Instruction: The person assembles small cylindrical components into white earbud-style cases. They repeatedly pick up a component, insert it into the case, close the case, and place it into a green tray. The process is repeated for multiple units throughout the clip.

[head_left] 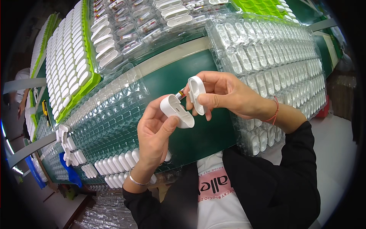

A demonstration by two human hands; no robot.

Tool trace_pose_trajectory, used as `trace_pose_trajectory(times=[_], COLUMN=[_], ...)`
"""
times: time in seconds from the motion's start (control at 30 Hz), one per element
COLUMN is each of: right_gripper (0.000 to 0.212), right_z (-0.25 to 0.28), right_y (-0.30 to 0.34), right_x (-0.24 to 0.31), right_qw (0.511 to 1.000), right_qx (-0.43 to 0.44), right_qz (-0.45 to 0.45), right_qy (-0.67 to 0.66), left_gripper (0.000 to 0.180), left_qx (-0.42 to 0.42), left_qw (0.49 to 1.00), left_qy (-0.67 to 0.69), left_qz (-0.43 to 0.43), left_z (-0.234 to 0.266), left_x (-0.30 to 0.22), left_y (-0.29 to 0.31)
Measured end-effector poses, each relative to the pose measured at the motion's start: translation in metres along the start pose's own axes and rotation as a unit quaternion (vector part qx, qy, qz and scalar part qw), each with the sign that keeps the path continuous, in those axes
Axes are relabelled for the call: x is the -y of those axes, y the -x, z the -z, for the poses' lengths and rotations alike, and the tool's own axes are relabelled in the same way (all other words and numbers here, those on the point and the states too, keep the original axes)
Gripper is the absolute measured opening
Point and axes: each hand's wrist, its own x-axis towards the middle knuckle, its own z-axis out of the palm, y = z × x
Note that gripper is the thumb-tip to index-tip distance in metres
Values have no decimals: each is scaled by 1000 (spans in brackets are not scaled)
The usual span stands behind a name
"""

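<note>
Just in front of me, both hands are raised over the green table [198, 145]. My left hand [151, 131] is closed on a white earbud case body [171, 107], its open side facing up and to the right. A slim white case lid [196, 88] is pinched between the thumb and fingers of my right hand [228, 93], close to the body. Between them, by my fingertips, shows a small shiny cylindrical part [180, 94] with a coloured band; I cannot tell which hand holds it.
Clear trays of white shells [267, 55] stand at the right. On the left lie a clear tray [110, 114] with several white pieces at its near end and a green tray [94, 81] full of white parts. More trays with case parts [175, 13] stand at the back.
</note>
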Motion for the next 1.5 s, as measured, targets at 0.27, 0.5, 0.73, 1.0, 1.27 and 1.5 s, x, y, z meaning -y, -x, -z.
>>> trace_pose_trajectory(times=[0.27,0.5,0.73,1.0,1.27,1.5], right_gripper=[33,27,26,26,18,17], right_z=[0,0,1,-10,-15,-22], right_y=[0,1,1,3,9,13], right_x=[-6,-7,-9,-21,-15,-18], right_qw=[994,994,993,974,985,955], right_qx=[-46,-49,-55,-128,-84,-114], right_qz=[15,-5,-13,48,22,105], right_qy=[100,97,101,179,152,253], left_gripper=[42,41,39,37,33,34], left_qx=[-15,-17,-18,-23,34,43], left_qw=[998,995,995,994,994,990], left_qy=[-69,-96,-96,-108,-48,-52], left_qz=[-4,-9,-14,-23,-88,-122], left_z=[-4,-6,-7,-10,-2,-5], left_x=[0,2,3,9,18,21], left_y=[-10,-14,-15,-15,-13,-13])
